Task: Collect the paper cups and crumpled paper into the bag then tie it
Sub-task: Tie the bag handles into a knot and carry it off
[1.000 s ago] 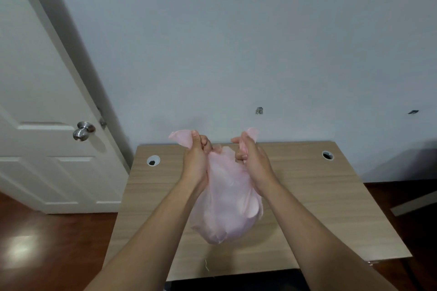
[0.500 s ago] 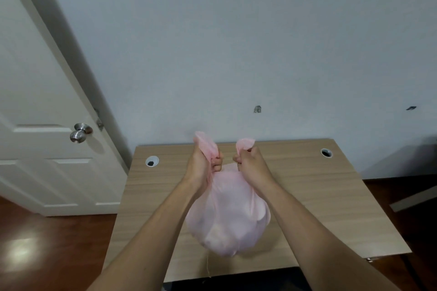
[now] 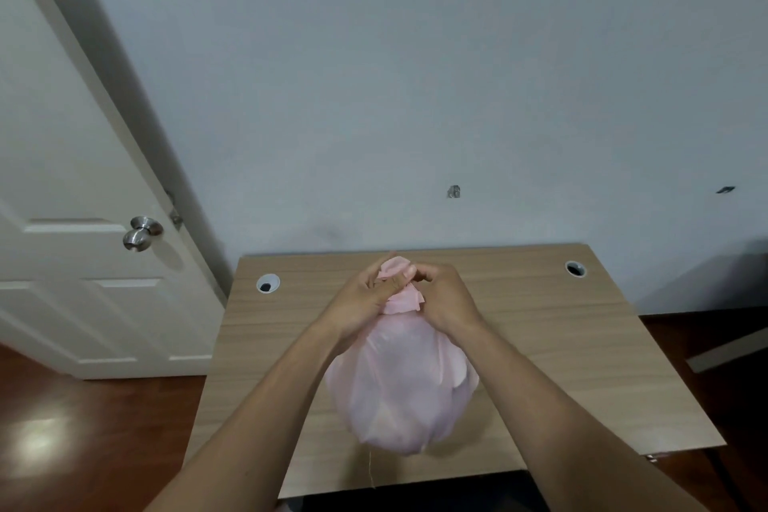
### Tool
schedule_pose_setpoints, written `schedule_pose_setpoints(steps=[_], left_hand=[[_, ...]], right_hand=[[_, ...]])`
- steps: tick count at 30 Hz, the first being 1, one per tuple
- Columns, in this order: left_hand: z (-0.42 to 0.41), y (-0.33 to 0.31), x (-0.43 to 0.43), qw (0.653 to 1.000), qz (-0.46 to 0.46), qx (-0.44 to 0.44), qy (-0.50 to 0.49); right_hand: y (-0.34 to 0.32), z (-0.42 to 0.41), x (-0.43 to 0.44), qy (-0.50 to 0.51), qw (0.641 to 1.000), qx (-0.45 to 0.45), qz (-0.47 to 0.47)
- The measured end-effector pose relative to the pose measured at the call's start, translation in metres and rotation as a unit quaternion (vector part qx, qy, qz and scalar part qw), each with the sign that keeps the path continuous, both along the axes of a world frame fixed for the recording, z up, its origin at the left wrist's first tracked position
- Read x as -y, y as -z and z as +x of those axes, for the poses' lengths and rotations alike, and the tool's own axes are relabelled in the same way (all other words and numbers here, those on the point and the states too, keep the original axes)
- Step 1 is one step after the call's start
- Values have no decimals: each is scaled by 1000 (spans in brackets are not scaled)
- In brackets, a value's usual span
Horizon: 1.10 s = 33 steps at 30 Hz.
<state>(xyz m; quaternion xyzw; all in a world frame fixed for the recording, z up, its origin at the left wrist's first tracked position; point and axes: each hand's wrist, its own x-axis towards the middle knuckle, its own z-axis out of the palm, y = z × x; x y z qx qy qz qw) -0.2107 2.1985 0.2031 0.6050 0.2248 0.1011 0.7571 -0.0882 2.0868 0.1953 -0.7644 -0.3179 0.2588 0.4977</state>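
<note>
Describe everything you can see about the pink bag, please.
The pink bag looks like thin, translucent plastic, swollen round and full, with pale shapes showing faintly through it. Its top is gathered into a crumpled neck, with loose ends poking out between the fingers. The left hand and right hand both pinch that neck, close together. The bag sits upright below them over the wooden table; whether its bottom rests there cannot be told.

This looks like a plain room in a home, set up as a small study. A white panelled door [image 3: 79,162] with a round metal knob [image 3: 141,233] stands at the left. The wall [image 3: 415,75] is painted pale, the floor [image 3: 83,428] is glossy reddish wood, and the wood-grain tabletop [image 3: 561,345] has desk-style cable holes [image 3: 268,283].
</note>
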Motion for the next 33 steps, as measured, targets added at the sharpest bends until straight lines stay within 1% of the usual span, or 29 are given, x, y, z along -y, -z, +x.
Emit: schedule_pose_setpoints(steps=[3, 5, 10, 12, 13, 15, 17, 19, 20, 22, 24, 26, 28, 30, 31, 33], left_hand=[[-1, -3, 5, 999, -38, 11, -10], [1, -2, 5, 999, -32, 0, -39], [4, 14, -1, 990, -16, 8, -137], [4, 13, -1, 987, -13, 8, -163], [4, 11, 1, 985, -22, 12, -171], [5, 16, -2, 986, -8, 9, -167], [6, 15, 0, 986, 9, -2, -165], [5, 12, 2, 985, 13, -10, -172], [3, 12, 3, 985, 29, -11, -172], [-3, 12, 3, 981, 109, -11, -158], [-8, 17, 2, 968, 204, -17, -145], [-10, 20, 3, 947, 286, -13, -145], [-10, 16, 4, 911, 390, 5, -131], [-12, 16, 3, 876, 465, 46, -117], [-11, 17, 1, 863, 487, 62, -114], [-9, 20, -4, 851, 507, 72, -117]], right_hand=[[0, 2, 0, -6, 1000, 10, -27], [-3, 1, 1, -2, 999, 4, -38], [-16, -12, 4, -48, 996, -73, 33], [-17, -16, 5, -71, 993, -89, 36], [-17, -18, 4, -77, 993, -86, 35], [-17, -21, 3, -83, 993, -60, 50], [-16, -22, 2, -65, 995, -40, 64], [-11, -22, 3, -43, 996, -39, 71], [-10, -22, 3, -33, 996, -39, 73], [-5, -20, 1, -9, 998, -2, 58], [3, -14, -2, 29, 998, 48, 24], [8, -11, -6, 73, 995, 68, 9], [8, -10, -8, 98, 994, 49, 0], [7, -8, -9, 100, 995, 11, -18], [7, -7, -9, 93, 995, -9, -24], [7, -3, -10, 72, 996, -23, -46]])
